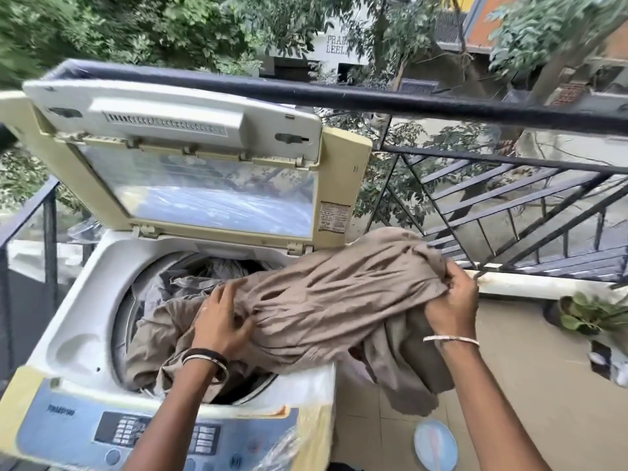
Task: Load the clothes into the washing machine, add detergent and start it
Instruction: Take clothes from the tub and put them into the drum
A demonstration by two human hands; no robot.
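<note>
A top-loading washing machine (68,314) stands at the lower left with its lid (190,144) raised upright. A large beige garment (339,294) stretches from inside the drum out over the machine's right rim. My left hand (221,321) presses flat on the cloth over the drum opening, fingers spread. My right hand (452,300) grips a bunched end of the same garment, held to the right of the machine above the floor. Grey clothing (224,266) lies deeper in the drum. The control panel (129,433) runs along the front edge, partly hidden by my left forearm.
A black balcony railing (441,103) runs behind and to the right of the machine. A potted plant (591,314) sits on the tiled floor at the right. A round light-blue lid or plate (435,445) lies on the floor below my right arm.
</note>
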